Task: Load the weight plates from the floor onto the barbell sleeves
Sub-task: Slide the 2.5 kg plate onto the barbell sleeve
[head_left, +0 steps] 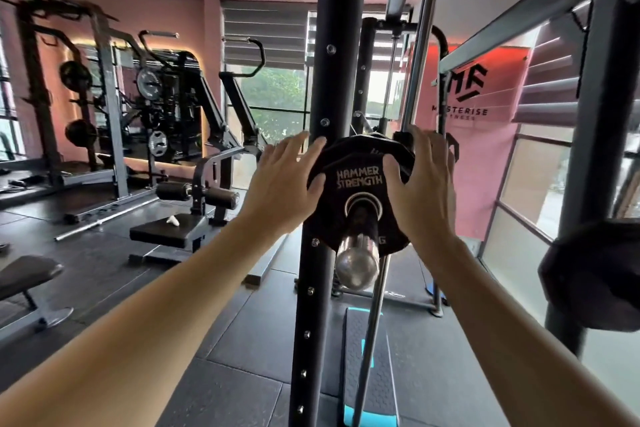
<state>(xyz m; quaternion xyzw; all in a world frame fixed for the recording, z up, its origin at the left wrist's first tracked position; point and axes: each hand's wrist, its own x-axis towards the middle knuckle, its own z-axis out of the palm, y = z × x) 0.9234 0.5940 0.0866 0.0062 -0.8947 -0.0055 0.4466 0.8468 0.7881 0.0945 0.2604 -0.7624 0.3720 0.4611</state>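
A black weight plate [360,180] lettered HAMMER STRENGTH sits on the chrome barbell sleeve [356,262], whose rounded end points toward me. My left hand [282,184] lies at the plate's left edge with fingers spread and straight, the thumb touching the face. My right hand [420,184] is at the plate's right edge, fingers extended over the rim and the thumb on the face. Neither hand curls round the plate.
A black rack upright [318,184] with bolt holes stands just left of the plate. Another dark plate [592,274] hangs at the right. A step platform [370,367] lies on the floor below. Benches and machines [194,198] fill the left side.
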